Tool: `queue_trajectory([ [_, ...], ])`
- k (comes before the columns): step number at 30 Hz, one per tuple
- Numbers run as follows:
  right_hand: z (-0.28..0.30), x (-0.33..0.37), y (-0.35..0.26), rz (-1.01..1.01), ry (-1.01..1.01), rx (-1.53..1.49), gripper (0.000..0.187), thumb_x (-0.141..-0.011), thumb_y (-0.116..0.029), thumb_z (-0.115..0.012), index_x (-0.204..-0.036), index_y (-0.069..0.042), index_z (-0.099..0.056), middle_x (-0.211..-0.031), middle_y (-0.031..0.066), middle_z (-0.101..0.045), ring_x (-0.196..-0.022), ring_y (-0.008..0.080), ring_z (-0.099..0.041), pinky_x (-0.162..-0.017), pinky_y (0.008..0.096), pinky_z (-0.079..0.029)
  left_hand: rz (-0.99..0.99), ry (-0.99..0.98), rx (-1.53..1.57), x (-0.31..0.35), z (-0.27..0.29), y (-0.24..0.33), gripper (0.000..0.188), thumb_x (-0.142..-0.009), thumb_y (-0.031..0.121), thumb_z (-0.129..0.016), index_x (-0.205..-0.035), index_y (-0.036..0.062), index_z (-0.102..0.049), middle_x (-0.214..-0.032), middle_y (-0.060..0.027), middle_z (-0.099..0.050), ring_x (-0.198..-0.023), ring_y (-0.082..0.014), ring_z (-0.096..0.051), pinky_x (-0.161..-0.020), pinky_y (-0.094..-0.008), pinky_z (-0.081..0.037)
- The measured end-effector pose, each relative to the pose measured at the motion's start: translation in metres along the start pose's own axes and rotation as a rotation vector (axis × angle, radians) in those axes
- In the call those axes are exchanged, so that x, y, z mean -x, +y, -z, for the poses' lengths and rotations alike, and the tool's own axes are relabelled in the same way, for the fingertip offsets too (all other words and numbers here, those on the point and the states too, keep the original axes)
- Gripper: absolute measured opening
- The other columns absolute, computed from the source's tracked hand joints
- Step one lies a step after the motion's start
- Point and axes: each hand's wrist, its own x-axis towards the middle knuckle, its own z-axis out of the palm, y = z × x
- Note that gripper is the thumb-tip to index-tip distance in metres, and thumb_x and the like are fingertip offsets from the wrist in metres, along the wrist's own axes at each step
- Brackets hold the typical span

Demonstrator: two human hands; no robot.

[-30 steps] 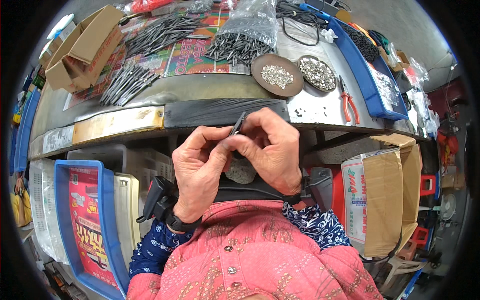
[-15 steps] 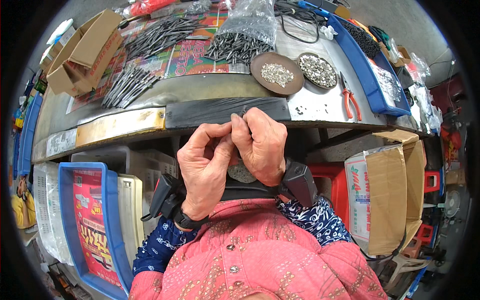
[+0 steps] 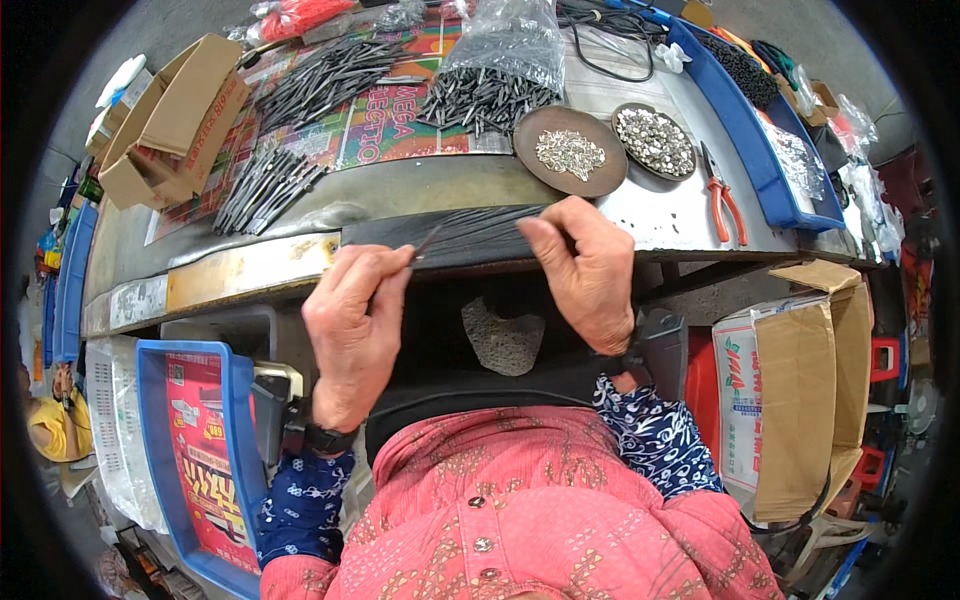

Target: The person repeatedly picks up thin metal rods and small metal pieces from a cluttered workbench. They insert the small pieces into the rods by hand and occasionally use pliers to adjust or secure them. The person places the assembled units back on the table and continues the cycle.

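Pink patterned cloth, my shirt [image 3: 545, 500], lies nearest, and just past it my two hands are apart over the gap before the tabletop [image 3: 400, 190]. My left hand [image 3: 355, 325] pinches a thin dark stick [image 3: 428, 242] between thumb and fingertips, its free end pointing up and away from me in front of the dark board [image 3: 470, 235] on the near edge. My right hand [image 3: 590, 275] is bent, thumb beside the curled fingers; I cannot tell whether anything tiny sits between them.

Low on my left stands a blue tray [image 3: 240, 430], low on my right a cardboard box [image 3: 800, 400].

Farther in, to the right, lie red-handled pliers [image 3: 722, 200], touched by neither hand. Beyond the right hand, a brown plate [image 3: 600, 186] carries small shiny bits and a bowl [image 3: 676, 177] is full of silvery pieces, so I judge the supply far from used up.

Leftward, a bunch of sticks [image 3: 268, 185] lies roughly lined up, apart from the larger heap [image 3: 330, 80] behind. That bunch may be the part done, though I cannot tell finished from waiting. More short dark pieces [image 3: 480, 100] lie at the mouth of a clear bag [image 3: 505, 40]; by the amounts, plenty seems left.
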Motion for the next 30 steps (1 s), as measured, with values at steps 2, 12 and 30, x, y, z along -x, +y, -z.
queue_trajectory([
  [2,0.005,-0.001,0.006,-0.086,-0.008,-0.106,0.02,-0.09,-0.014,-0.069,-0.08,0.001,-0.061,-0.066,0.0061,-0.058,-0.058,0.0121,-0.053,-0.054,0.0254,-0.043,-0.042,-0.027,-0.142,-0.001,0.01,-0.007,0.013,-0.08,-0.008,-0.066,-0.091,-0.0026,-0.065,-0.083,-0.0134,-0.062,-0.074,-0.0284,-0.061,-0.067,-0.0315,-0.049],
  [12,-0.002,0.0,0.02,0.009,0.027,-0.096,0.016,-0.083,-0.008,-0.072,-0.079,-0.001,-0.059,-0.067,0.0092,-0.054,-0.055,0.023,-0.051,-0.051,0.0312,-0.042,-0.292,-0.208,-0.261,-0.034,-0.04,-0.014,0.017,-0.071,-0.007,-0.057,-0.086,0.0001,-0.058,-0.078,-0.0148,-0.052,-0.077,-0.035,-0.052,-0.069,-0.0427,-0.043],
  [30,-0.01,0.017,-0.015,0.071,-0.075,-0.004,0.018,-0.08,-0.013,-0.074,-0.088,-0.002,-0.061,-0.077,0.0115,-0.059,-0.064,0.0304,-0.06,-0.055,0.0368,-0.048,0.183,-0.079,0.414,-0.004,-0.034,0.017,0.01,-0.087,-0.004,-0.063,-0.096,-0.0035,-0.063,-0.08,-0.0046,-0.059,-0.071,-0.0075,-0.053,-0.065,-0.0223,-0.045],
])
